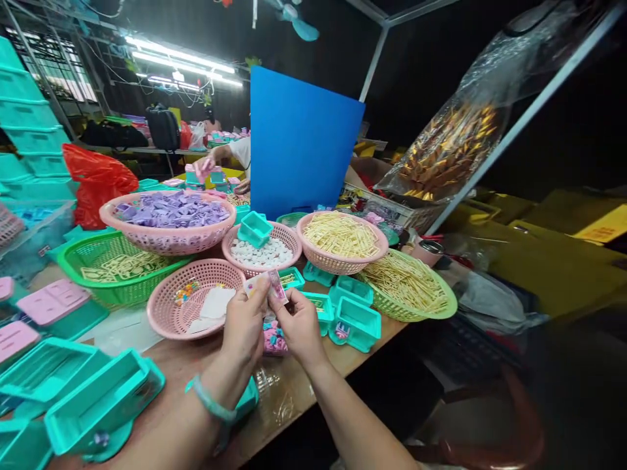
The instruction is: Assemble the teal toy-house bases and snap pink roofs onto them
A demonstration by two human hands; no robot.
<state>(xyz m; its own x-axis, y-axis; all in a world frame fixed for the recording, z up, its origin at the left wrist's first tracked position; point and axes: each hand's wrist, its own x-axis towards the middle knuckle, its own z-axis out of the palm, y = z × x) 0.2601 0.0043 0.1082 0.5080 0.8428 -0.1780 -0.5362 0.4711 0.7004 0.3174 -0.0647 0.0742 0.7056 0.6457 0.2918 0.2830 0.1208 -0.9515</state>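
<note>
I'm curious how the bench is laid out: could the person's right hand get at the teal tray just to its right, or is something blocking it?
Probably yes. The right hand is close beside the teal tray with nothing between them, but both it and the left hand are pinching a small packet.

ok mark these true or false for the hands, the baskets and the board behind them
1. Both hands, left hand and right hand, pinch one small packet. True.
2. The purple pieces lie in a green basket. False: their basket is pink.
3. A blue board stands behind the baskets. True.
4. The left wrist is bare. False: it wears a teal bracelet.
</note>
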